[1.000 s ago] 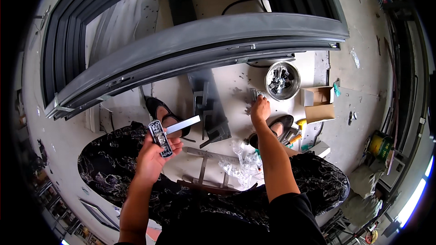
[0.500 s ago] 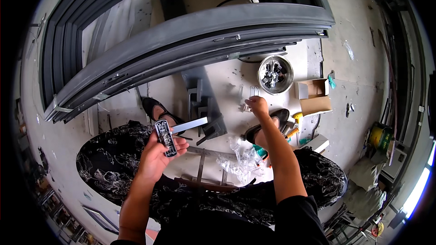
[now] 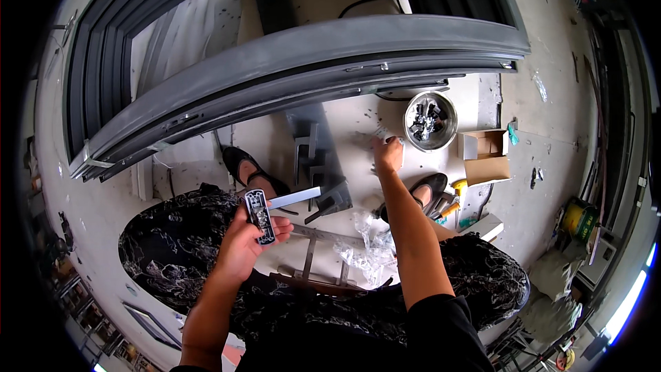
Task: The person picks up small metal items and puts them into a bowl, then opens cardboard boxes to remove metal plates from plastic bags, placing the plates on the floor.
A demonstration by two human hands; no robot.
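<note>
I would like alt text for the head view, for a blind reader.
A person's left hand holds a dark oblong metal fitting with a flat silver lever; the right hand reaches toward the pale floor beside a round silver metal bowl of small parts. Beyond is a large dark-grey metal frame.

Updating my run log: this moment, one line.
left hand: holds handle; right hand: near bowl, grip unclear; bowl: holds small parts; box: open, right of bowl
</note>
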